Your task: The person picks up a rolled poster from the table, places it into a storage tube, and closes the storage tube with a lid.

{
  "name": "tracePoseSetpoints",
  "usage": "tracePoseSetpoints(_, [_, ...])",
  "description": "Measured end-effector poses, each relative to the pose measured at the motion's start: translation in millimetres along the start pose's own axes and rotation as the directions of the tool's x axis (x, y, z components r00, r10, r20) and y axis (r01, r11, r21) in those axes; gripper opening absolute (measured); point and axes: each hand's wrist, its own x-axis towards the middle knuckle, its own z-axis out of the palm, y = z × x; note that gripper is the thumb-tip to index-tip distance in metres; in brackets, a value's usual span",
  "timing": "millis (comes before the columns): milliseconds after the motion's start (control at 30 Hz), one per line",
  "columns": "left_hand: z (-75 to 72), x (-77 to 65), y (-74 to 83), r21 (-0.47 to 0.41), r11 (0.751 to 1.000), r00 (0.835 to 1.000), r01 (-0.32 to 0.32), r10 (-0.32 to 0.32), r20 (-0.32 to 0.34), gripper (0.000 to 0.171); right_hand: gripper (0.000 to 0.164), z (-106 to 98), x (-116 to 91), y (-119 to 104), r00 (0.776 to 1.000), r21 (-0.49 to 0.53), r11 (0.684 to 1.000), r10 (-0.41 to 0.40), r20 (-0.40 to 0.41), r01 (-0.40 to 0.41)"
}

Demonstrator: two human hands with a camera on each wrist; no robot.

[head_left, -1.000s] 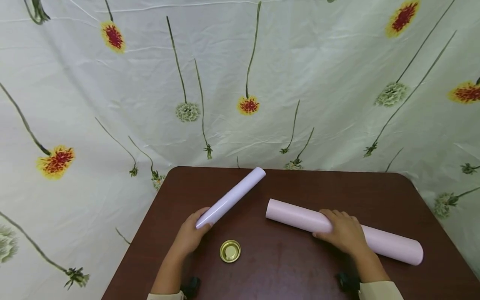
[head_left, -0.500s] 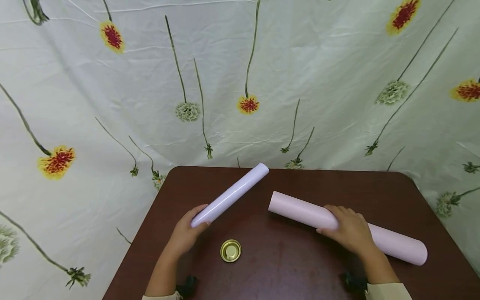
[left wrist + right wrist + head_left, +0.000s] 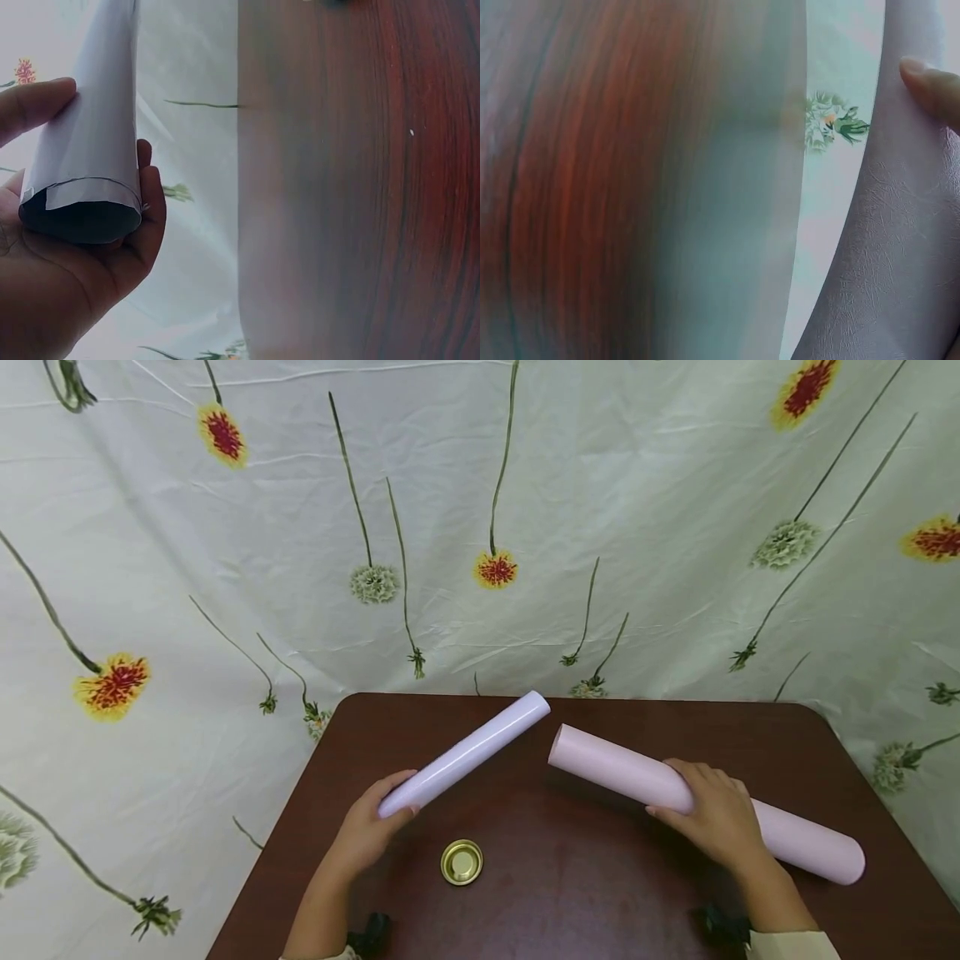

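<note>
My left hand (image 3: 367, 828) is gripping the lilac roll (image 3: 468, 753) by its near end, tip pointing toward the far edge of the tabletop (image 3: 555, 877); my right hand (image 3: 716, 814) is holding the pink roll (image 3: 615, 767) around its middle, presumably for balance, outer end facing the right edge

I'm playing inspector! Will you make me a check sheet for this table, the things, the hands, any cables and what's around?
Surface: dark brown table, wood-grained.
Job's things: pale lilac tube, hollow at its near end; pink tube; a gap shows between them in the head view.
Clutter: small round gold dish on the table.
Hands: left hand grips the lilac tube near its end; right hand grips the pink tube around its middle.
Cables: nothing seen.
Surroundings: pale cloth with printed flowers.
</note>
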Motion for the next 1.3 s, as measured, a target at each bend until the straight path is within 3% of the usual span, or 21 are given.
tracePoseSetpoints(300, [-3.1, -3.0, -0.7, -0.01, 1.0, 1.0, -0.01, 0.01, 0.009, 0.047, 0.076, -3, 1, 7, 0.999, 0.021, 1.0, -0.01, -0.044, 0.011])
tracePoseSetpoints(833, [-1.1, -1.7, -9.9, -0.033, 0.999, 0.999, -0.033, 0.034, 0.014, 0.046, 0.076, -13, 4, 10, 0.999, 0.034, 0.999, -0.031, -0.044, 0.032])
tracePoseSetpoints(1300, [-1.6, -2.4, -13.6, -0.038, 0.986, 0.986, -0.163, 0.164, 0.014, 0.044, 0.075, -10, 3, 14, 0.999, 0.041, 0.998, -0.045, -0.025, 0.046])
